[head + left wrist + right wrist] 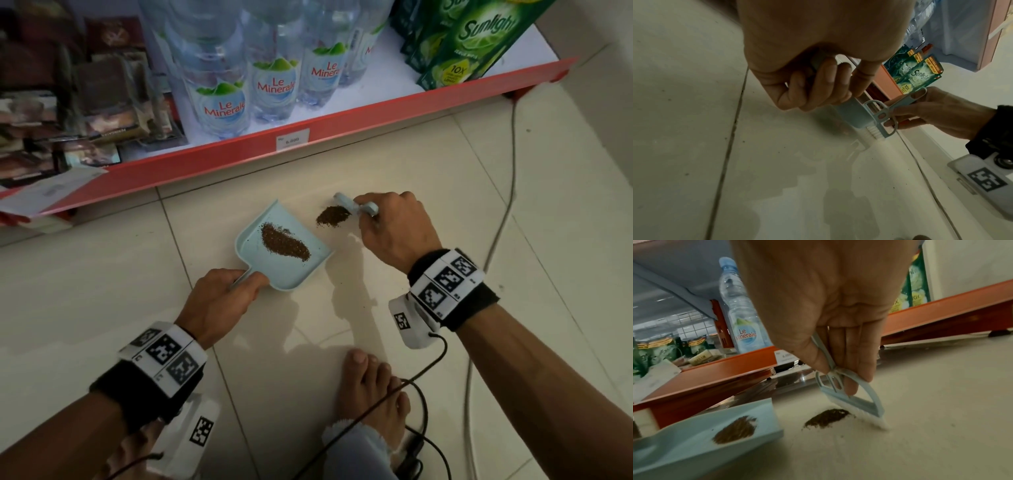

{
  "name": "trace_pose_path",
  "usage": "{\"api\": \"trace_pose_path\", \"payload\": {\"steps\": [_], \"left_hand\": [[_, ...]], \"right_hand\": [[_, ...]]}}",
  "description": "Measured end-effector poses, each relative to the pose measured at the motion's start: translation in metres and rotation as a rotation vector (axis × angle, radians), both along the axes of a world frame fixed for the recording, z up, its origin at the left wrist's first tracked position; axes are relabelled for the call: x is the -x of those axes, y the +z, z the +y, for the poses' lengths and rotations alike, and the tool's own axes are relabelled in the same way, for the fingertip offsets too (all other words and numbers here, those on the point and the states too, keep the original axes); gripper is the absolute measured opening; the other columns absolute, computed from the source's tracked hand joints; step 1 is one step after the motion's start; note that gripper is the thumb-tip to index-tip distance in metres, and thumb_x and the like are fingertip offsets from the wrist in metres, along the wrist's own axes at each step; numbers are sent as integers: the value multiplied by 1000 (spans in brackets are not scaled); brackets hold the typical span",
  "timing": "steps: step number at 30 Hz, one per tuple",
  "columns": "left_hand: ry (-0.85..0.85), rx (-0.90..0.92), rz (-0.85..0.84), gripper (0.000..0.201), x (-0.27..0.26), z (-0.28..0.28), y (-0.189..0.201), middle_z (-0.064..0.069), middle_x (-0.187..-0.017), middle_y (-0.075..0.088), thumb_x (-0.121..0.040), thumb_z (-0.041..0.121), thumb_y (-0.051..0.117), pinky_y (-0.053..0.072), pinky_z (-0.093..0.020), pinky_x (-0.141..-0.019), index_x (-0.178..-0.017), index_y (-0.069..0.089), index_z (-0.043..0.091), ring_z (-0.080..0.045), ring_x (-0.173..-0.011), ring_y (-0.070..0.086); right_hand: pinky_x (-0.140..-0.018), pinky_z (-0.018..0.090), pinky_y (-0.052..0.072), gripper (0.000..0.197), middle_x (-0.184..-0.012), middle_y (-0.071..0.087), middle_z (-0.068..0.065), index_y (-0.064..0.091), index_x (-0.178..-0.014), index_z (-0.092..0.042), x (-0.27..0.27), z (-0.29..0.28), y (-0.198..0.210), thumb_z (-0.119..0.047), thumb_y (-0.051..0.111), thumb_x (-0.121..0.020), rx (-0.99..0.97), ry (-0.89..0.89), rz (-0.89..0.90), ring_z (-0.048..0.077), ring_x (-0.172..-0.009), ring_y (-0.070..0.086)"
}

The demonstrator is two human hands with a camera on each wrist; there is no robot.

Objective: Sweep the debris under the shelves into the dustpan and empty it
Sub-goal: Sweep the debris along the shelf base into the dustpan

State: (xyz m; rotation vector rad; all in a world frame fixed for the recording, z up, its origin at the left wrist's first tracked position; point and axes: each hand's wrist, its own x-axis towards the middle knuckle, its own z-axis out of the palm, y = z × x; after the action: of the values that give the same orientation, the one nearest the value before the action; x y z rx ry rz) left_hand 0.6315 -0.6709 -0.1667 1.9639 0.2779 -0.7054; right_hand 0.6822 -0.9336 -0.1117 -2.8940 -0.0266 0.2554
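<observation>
Crouched by the red shelf (308, 126), my left hand (219, 301) gripped the pale-blue dustpan (281, 246) by its handle (mouth angled toward the loose debris pile (333, 215) on the floor), while my right hand (394, 233) pinched a small brush (855, 402) behind it.

Glossy tiled floor (445, 171), plastic dustpan (291, 274) (matt), grainy debris (284, 244)

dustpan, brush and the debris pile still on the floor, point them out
dustpan (254, 229): head view, bare tray floor near its far rim
brush (857, 400): right wrist view, blue head above bristles
debris pile on the floor (333, 214): head view, pile centre
</observation>
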Motion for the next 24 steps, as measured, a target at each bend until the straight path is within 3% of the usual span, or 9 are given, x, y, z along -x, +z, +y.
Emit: {"api": "trace_pose_path", "payload": {"steps": [2,4,7,13,17,24], "left_hand": [[-17,-14,-1,38,2,-1,0,11,-41,42,-74,50,58,36,-31,-60,-53,50,20,-10,-42,38],[-33,-28,-2,38,2,-2,0,10,-42,42,-72,52,57,36,-32,-60,-55,50,19,-13,-46,40],[-59,-62,-24,38,1,-5,0,8,-46,43,-78,50,58,37,-32,-61,-58,51,17,-18,-53,42],[-76,-94,-57,38,-3,-14,-3,5,-50,46,-88,40,61,38,-31,-60,-59,50,17,-18,-53,44],[-96,-95,-36,39,-6,-23,-5,5,-51,49,-84,44,60,39,-30,-60,-58,50,18,-16,-52,46],[-141,-119,-34,40,-13,-39,-6,8,-49,48,-82,46,59,38,-27,-55,-55,48,20,-14,-50,46]], "right_hand": [[-61,34,46,22,-84,69,14,61,-112,-16,-3,-5,5,-20,52,-92,-30,-49,-99,35,-72,57],[-61,37,51,18,-85,70,15,57,-109,-14,-7,-13,11,-20,55,-92,-48,-89,-178,35,-71,59],[-65,42,56,14,-90,70,11,65,-101,-15,-10,-26,15,-21,57,-91,-43,-123,-224,34,-73,63],[-58,28,38,25,-93,54,3,71,-108,-19,-8,-30,8,-26,49,-98,75,-130,-301,22,-75,54],[-56,24,32,25,-84,59,1,72,-103,-16,3,-19,-3,-26,50,-97,88,-43,-266,19,-61,50],[-55,26,40,26,-86,62,1,71,-115,-20,16,-4,-9,-32,55,-97,19,35,-226,24,-66,58]]}}
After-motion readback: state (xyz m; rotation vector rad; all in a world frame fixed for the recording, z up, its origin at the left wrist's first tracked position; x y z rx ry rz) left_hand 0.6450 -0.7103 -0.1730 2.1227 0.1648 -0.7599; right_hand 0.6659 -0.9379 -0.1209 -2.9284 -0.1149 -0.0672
